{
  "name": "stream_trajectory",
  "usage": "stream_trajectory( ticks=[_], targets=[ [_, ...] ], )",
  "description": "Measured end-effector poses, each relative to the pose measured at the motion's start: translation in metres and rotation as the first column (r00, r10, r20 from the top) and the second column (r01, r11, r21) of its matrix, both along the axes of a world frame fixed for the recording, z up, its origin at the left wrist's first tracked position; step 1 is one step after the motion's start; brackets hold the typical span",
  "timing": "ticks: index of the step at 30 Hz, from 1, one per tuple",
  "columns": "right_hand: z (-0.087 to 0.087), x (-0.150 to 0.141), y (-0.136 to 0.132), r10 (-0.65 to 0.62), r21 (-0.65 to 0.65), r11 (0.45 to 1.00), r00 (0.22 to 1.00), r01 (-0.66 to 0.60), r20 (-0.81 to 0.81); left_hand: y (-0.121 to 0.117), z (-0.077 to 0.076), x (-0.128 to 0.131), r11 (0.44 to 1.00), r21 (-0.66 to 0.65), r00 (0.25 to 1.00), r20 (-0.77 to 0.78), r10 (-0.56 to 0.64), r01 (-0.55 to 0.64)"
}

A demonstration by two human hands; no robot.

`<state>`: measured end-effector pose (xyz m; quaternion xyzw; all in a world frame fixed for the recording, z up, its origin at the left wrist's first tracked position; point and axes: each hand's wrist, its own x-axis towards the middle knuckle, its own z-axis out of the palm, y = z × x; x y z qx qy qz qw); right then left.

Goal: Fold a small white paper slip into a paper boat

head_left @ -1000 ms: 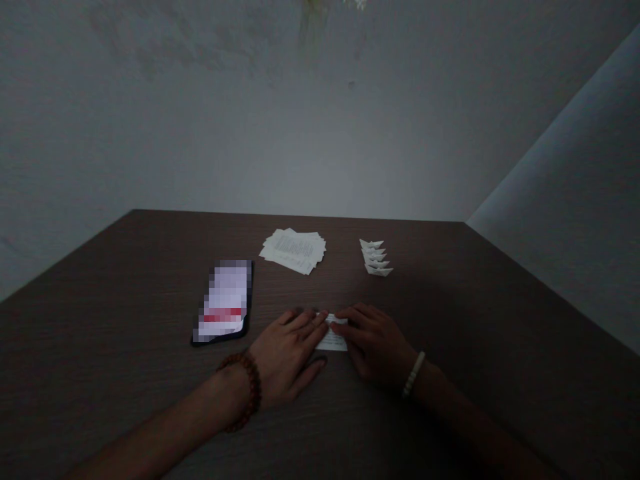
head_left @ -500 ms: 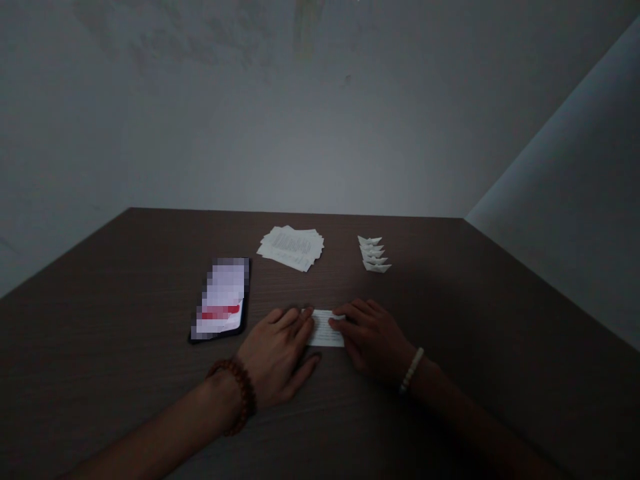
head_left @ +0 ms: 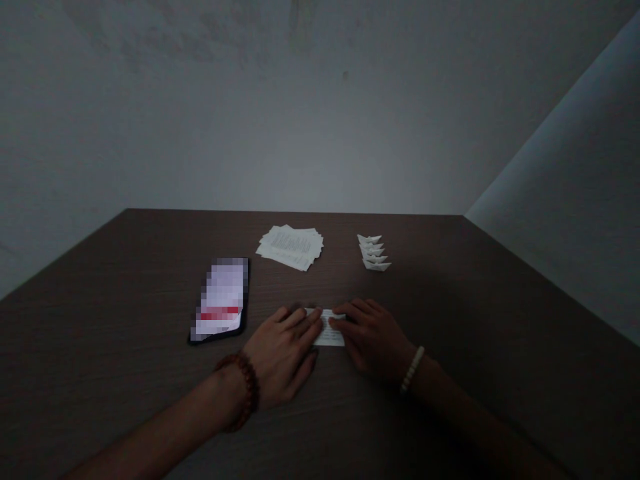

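A small piece of printed white paper [head_left: 329, 337] lies flat on the table between my hands, both ends partly covered. My left hand [head_left: 281, 350] rests palm down with its fingers stretched across the paper's left part and its thumb apart below. Bent fingers of my right hand [head_left: 370, 337] hold the right end against the table, with the thumb by the lower edge. Whether the paper has folded layers underneath is hard to see.
Behind my left hand is a fanned stack of printed paper [head_left: 293, 248]. Several small folded paper boats [head_left: 375, 253] stand in a column at the back right. A phone [head_left: 220, 300] with a blurred screen lies left, on the dark wooden table [head_left: 125, 280], which meets a wall [head_left: 300, 147].
My left hand has slid slightly to the right over the paper, covering more of it. My right hand stays in nearly the same place.
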<state>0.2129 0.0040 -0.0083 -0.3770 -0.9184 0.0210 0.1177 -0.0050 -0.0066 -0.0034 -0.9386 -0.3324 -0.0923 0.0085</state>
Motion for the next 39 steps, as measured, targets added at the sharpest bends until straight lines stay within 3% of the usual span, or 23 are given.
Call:
stream_trajectory(
  ticks=[3, 10, 15, 22, 31, 39],
  targets=[
    [0.001, 0.000, -0.001, -0.006, -0.003, 1.000, 1.000, 0.006, 0.009, 0.000, 0.002, 0.001, 1.000, -0.001, 1.000, -0.006, -0.002, 0.002],
    [0.002, 0.002, -0.002, -0.021, -0.013, 1.000, 1.000, 0.022, 0.011, -0.005, -0.005, -0.001, 0.987, 0.103, 0.992, -0.026, 0.123, -0.119],
    [-0.001, 0.004, 0.002, -0.034, 0.007, 0.999, 0.999, 0.034, -0.010, -0.006, -0.005, 0.000, 0.987, 0.125, 0.994, -0.021, 0.109, -0.105],
    [-0.006, -0.003, 0.009, 0.115, -0.038, 0.993, 0.993, -0.115, -0.007, -0.006, -0.004, 0.000, 0.988, 0.108, 0.993, 0.015, 0.114, -0.115],
    [-0.001, -0.007, 0.006, 0.032, -0.094, 0.995, 0.999, -0.033, -0.003, -0.005, -0.004, 0.001, 0.985, 0.096, 0.989, -0.026, 0.144, -0.140],
    [0.003, 0.012, 0.001, -0.145, -0.049, 0.988, 0.989, 0.144, -0.025, -0.004, -0.006, -0.001, 0.983, 0.126, 0.991, 0.014, 0.134, -0.134]
  ],
)
